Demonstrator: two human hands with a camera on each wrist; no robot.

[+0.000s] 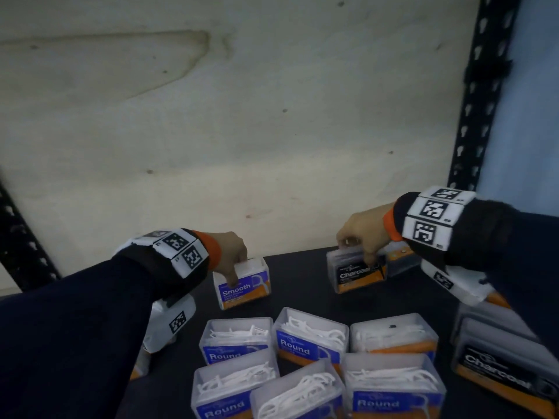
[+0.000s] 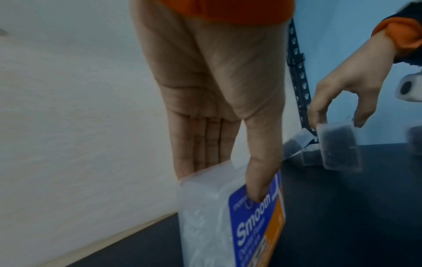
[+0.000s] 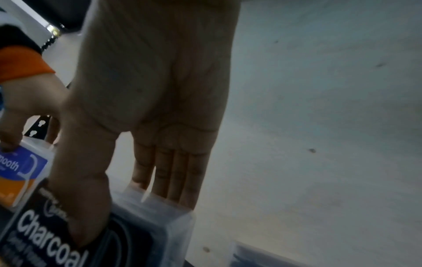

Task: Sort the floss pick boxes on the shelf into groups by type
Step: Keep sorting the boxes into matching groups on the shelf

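Observation:
My left hand (image 1: 233, 258) pinches a clear box with a blue and orange "Smooth" label (image 1: 243, 285) from above, thumb on the label and fingers behind; the left wrist view shows the same box (image 2: 230, 216) and grip. At the back right, my right hand (image 1: 361, 237) grips a black-labelled "Charcoal" box (image 1: 357, 275), thumb on its front (image 3: 91, 207) and fingers behind it. Both boxes stand upright at the dark shelf (image 1: 302, 282). Several "Round" boxes (image 1: 308, 337) lie grouped at the front.
Another Charcoal box (image 1: 499, 367) sits at the front right, and a further box (image 1: 399, 255) stands behind the held one. A pale back wall (image 1: 242, 116) closes the shelf. Black perforated uprights (image 1: 481, 101) flank it.

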